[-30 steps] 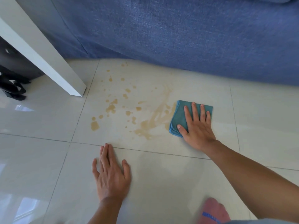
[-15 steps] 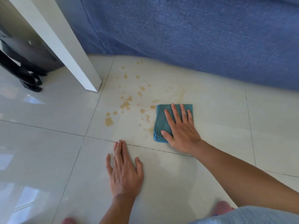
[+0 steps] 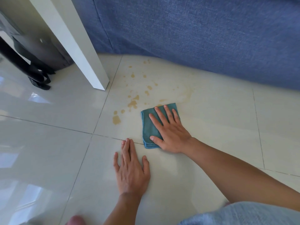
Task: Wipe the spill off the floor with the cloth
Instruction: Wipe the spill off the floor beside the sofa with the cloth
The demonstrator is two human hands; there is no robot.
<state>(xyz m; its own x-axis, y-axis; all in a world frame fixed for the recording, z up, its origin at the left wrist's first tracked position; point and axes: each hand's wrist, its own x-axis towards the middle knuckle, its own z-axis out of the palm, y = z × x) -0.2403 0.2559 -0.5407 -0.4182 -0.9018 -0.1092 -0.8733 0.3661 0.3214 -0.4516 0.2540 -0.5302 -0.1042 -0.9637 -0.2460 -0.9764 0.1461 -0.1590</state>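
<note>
The right hand (image 3: 170, 130) hides part of the cloth (image 3: 150, 125).

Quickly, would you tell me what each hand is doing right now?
Left hand: open, flat on the floor, holding nothing.
Right hand: open, pressing the cloth flat.

Glossy smooth tile floor (image 3: 48, 143), teal terry cloth (image 3: 149, 125), blue woven upholstery (image 3: 194, 38)

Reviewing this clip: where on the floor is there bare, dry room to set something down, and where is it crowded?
Free: the tiles right of the cloth, bordered by the sofa, and the glossy tiles left of the left hand. Crowded: brown spill drops fill the tile between the table leg and the right hand; a black bag sits behind the leg.
</note>
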